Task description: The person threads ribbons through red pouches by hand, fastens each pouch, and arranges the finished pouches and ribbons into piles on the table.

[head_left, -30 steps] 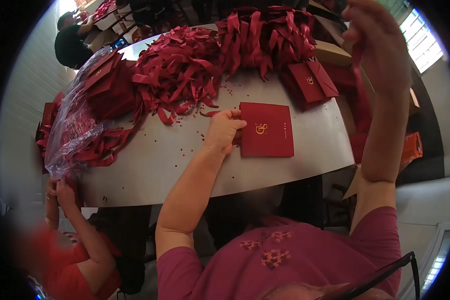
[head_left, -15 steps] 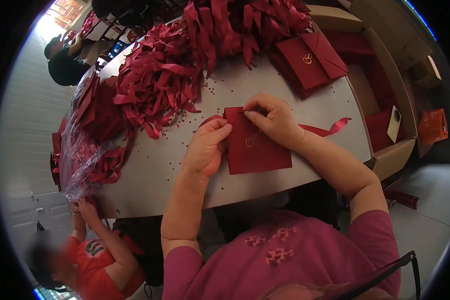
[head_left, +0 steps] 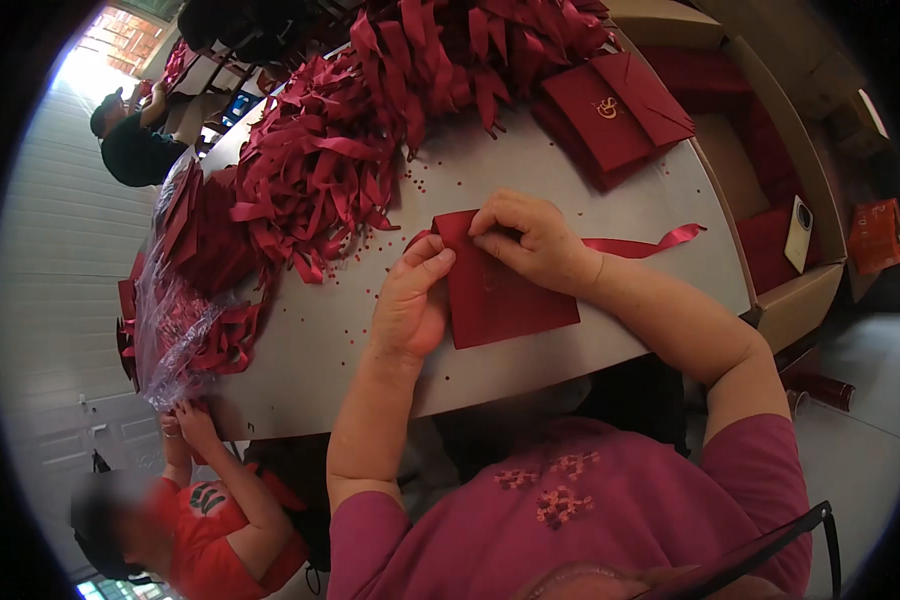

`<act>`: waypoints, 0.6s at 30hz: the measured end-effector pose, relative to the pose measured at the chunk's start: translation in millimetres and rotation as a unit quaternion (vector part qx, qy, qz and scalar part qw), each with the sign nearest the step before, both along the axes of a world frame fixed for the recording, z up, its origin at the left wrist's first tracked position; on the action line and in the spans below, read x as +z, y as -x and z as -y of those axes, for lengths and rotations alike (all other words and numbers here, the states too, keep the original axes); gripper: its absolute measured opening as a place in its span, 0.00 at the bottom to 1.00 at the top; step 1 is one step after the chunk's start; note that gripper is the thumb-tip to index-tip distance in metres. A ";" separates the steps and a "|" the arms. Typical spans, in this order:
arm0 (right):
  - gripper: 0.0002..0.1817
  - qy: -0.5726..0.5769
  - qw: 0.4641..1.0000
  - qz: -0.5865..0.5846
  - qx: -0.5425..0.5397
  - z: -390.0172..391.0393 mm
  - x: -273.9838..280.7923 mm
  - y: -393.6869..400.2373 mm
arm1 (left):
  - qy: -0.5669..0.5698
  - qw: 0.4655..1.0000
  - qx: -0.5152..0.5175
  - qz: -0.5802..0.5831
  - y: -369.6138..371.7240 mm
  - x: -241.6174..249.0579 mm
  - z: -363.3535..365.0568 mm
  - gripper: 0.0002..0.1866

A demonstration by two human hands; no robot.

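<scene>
A dark red paper bag (head_left: 510, 300) with a faint gold emblem lies in front of me on the table. My left hand (head_left: 413, 290) pinches its upper left edge between thumb and fingers. At the top edge, the thumb and index finger of my right hand (head_left: 532, 238) are pressed together on something too small to make out. A red ribbon (head_left: 650, 245) extends from under my right wrist to the right, and a bit of ribbon shows beside my left fingertips.
Red ribbons (head_left: 315, 150) are heaped at the back left of the table (head_left: 300, 390). Stacked red bags (head_left: 610, 110) sit at the back right, beside a cardboard box (head_left: 795, 310) holding a phone (head_left: 798, 235). A co-worker (head_left: 230, 520) handles plastic wrap (head_left: 175, 340) at the left.
The view has shifted slightly. My right fingers have moved a little left along the bag's top edge, and the emblem looks fainter. My left hand keeps its hold.
</scene>
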State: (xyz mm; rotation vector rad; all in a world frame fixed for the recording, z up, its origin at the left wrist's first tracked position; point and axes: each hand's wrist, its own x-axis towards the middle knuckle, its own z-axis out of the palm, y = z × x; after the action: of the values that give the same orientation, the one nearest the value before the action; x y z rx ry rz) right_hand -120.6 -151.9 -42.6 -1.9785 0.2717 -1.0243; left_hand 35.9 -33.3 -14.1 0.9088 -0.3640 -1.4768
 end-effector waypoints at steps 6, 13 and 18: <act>0.07 -0.030 0.999 -0.027 -0.006 -0.7 -3.5 -0.3 | 0.011 0.991 0.012 0.130 12.0 -3.2 -1.0 0.14; 0.04 -0.051 0.997 -0.048 -0.010 2.1 -5.8 1.6 | 0.037 0.976 0.086 0.197 18.8 -13.4 -2.8 0.09; 0.04 -0.061 0.997 -0.053 -0.019 3.7 -10.9 1.1 | 0.034 0.962 0.094 0.255 21.9 -8.9 2.6 0.06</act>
State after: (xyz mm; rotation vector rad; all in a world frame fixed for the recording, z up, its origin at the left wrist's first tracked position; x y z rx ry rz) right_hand -121.7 -155.7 -53.4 -1.9265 0.4227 -0.9065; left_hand 14.0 -35.9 -23.1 1.2308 -0.6800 -1.0363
